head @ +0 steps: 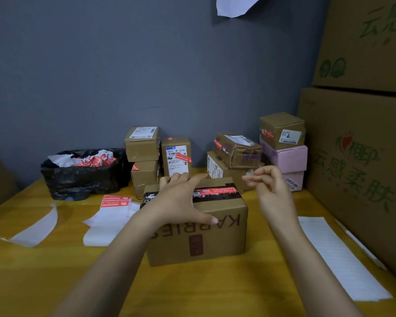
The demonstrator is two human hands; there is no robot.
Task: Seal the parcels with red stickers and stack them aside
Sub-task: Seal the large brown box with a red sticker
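Observation:
A brown cardboard parcel (pixel 217 234) with dark tape on top stands on the yellow table in front of me. A red sticker (pixel 217 191) lies along that tape. My left hand (pixel 181 197) rests flat on the parcel's top, fingers spread, thumb down its front face. My right hand (pixel 270 186) hovers just right of the parcel, fingertips pinched on a small pale scrap of backing paper (pixel 250 173). A sheet with red stickers (pixel 116 201) lies left of the parcel.
Stickered parcels (pixel 176 156) stand stacked along the grey wall. A black-lined bin (pixel 82 172) of peeled backings sits at back left. Large cartons (pixel 357 156) tower on the right. White backing strips (pixel 338 257) lie on the table (pixel 55 282).

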